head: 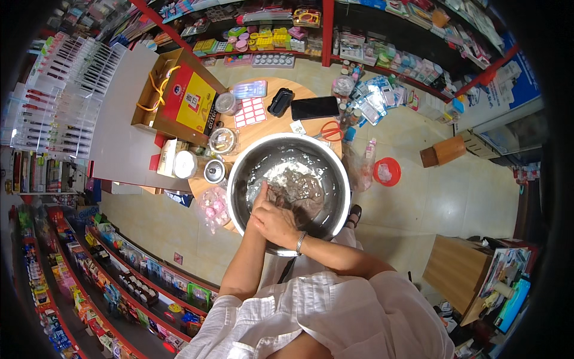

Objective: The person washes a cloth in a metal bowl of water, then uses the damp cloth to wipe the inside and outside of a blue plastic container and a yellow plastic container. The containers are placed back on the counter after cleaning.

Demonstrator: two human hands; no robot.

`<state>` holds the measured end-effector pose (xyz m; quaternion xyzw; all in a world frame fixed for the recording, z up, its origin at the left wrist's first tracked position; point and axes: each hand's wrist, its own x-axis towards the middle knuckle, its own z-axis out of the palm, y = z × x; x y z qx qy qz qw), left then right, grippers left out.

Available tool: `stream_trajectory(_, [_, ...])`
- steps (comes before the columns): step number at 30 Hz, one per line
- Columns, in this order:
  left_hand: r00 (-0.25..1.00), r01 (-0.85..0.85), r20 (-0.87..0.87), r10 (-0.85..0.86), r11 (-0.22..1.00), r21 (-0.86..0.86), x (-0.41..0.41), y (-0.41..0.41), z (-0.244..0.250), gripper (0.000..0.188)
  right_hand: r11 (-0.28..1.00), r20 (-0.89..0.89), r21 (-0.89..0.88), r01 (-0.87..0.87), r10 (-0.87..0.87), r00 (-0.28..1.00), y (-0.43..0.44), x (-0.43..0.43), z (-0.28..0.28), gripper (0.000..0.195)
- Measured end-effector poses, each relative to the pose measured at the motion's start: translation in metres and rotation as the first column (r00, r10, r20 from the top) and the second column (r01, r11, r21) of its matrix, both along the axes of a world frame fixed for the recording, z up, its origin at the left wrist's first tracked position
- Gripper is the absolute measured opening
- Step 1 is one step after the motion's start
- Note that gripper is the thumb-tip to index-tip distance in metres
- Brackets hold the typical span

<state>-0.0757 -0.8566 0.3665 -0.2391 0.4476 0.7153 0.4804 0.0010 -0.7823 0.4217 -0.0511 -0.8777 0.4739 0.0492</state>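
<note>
A large stainless-steel basin (343,197) stands before me, holding a wet, glossy, grey-brown mass (307,190) in what looks like liquid. Over its lower left part, my left hand (261,197) has one finger or the thumb extended; its other fingers are largely hidden. My right hand (276,222), with silver-coloured bangles at the wrist, crosses over from the right and lies closed around my left wrist area. Whether my left hand holds some of the wet mass cannot be made out.
The basin rests on a round wooden table (305,87) with red-handled scissors (331,131), a black phone (315,108), a black case (280,102) and jars. A cardboard box (179,96) stands left; a red bin (386,171) is on the floor right. Stocked shelves surround the area.
</note>
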Motion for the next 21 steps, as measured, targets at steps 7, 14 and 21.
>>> stream_trajectory(7, [0.983, -0.174, 0.081, 0.165, 0.978, 0.116, 0.009, 0.013, 0.008, 0.055, 0.928, 0.164, 0.370, 0.046, -0.114, 0.980, 0.056, -0.054, -0.067, 0.022])
stream_trajectory(14, [0.860, -0.314, -0.416, 0.297, 0.949, 0.027, -0.014, 0.007, 0.022, 0.034, 0.983, 0.131, 0.131, 0.129, -0.146, 0.981, 0.096, -0.060, -0.055, 0.026])
stream_trajectory(21, [0.261, -0.343, -0.663, -0.702, 0.574, -0.743, -0.009, -0.020, -0.086, 0.043, 0.959, 0.306, 0.277, -0.063, -0.026, 0.952, 0.088, -0.050, -0.093, 0.053])
